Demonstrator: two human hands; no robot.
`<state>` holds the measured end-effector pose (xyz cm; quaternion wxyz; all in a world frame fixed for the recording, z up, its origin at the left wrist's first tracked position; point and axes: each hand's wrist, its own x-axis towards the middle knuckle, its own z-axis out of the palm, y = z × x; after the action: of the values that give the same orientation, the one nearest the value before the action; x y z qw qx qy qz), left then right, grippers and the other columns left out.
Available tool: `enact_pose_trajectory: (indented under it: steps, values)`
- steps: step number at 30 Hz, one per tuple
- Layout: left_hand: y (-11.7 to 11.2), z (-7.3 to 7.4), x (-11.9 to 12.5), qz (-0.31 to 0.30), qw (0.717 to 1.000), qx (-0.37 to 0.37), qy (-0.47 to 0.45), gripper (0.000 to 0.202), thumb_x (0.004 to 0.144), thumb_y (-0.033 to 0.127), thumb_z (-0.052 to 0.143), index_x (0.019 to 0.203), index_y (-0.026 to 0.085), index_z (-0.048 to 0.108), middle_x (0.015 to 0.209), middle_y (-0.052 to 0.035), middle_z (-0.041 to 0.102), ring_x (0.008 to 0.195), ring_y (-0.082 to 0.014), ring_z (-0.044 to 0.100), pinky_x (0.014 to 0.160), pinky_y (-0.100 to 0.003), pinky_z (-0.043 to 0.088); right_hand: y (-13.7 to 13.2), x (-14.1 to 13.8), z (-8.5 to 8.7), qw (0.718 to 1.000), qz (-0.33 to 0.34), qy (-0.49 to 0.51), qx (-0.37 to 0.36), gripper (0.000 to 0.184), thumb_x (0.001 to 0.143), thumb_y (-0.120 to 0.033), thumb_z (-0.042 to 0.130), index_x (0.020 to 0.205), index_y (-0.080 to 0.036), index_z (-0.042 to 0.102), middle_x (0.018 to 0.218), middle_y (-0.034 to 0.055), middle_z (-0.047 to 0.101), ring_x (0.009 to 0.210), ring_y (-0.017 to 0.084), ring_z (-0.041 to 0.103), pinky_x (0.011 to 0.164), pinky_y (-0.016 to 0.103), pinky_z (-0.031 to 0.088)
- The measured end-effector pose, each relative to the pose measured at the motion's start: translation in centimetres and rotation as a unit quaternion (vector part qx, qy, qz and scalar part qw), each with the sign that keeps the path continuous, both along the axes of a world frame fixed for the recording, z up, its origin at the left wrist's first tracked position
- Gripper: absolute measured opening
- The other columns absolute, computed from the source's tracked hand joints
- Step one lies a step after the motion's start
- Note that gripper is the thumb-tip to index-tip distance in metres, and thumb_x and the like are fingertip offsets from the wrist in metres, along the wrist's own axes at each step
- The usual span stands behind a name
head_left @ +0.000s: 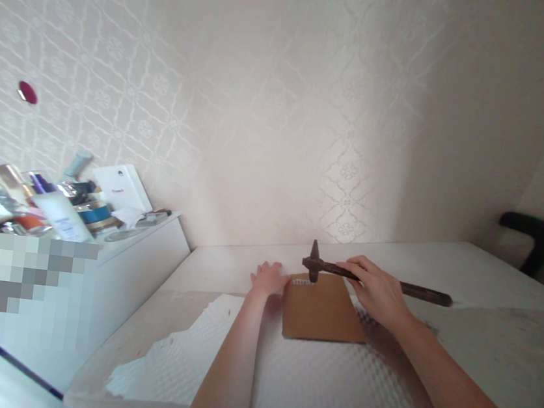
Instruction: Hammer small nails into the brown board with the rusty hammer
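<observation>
- The pale, worn white surface [465, 272] fills the lower part of the view and runs up to a cream patterned wallpapered wall [264, 98]; there is one of each. Part of the surface's near left area is covered by one sheet of white dimpled padding [282, 369].
- One low white cabinet [149, 249] stands off the surface's left edge, its top crowded with bottles and jars [51, 198], too jumbled to count.
- One flat brown cardboard piece [321, 311] lies near the far edge of the surface, roughly midway along it, on the padding; a row of small pale marks shows at its far left corner.
- One dark, rusty hammer with a long dark handle [419, 291] lies across the far edge of the cardboard, head to the left, handle pointing to the surface's right edge.
- The right hand [377, 291] is closed loosely around the handle close to the head, so it holds the hammer.
- The left hand [269, 277] lies flat and spread beside the cardboard's far left corner, touching its edge, holding nothing.
- To strike well, I judge the left fingers should stay off the cardboard's corner and the grip should slide further down the handle for control.
</observation>
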<state>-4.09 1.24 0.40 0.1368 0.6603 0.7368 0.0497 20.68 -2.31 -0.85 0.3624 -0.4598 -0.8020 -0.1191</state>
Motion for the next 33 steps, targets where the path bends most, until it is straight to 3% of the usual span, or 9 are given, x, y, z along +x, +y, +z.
enact_pose_trajectory:
  steps: [33]
  values:
    - [0.06, -0.07, 0.03, 0.001, 1.0, 0.001, -0.008, 0.062, 0.078, 0.055, 0.044, 0.133, 0.026, 0.043, 0.145, -0.0144, 0.034, 0.135, -0.0349, 0.025, 0.104, -0.057, 0.023, -0.14, -0.09, 0.02, 1.0, -0.013, -0.004, -0.002, 0.034, 0.086, -0.014, 0.045, 0.112, -0.028, 0.061, 0.106, 0.0001, 0.062, 0.088, 0.014, 0.062, 0.062, 0.023, 0.048]
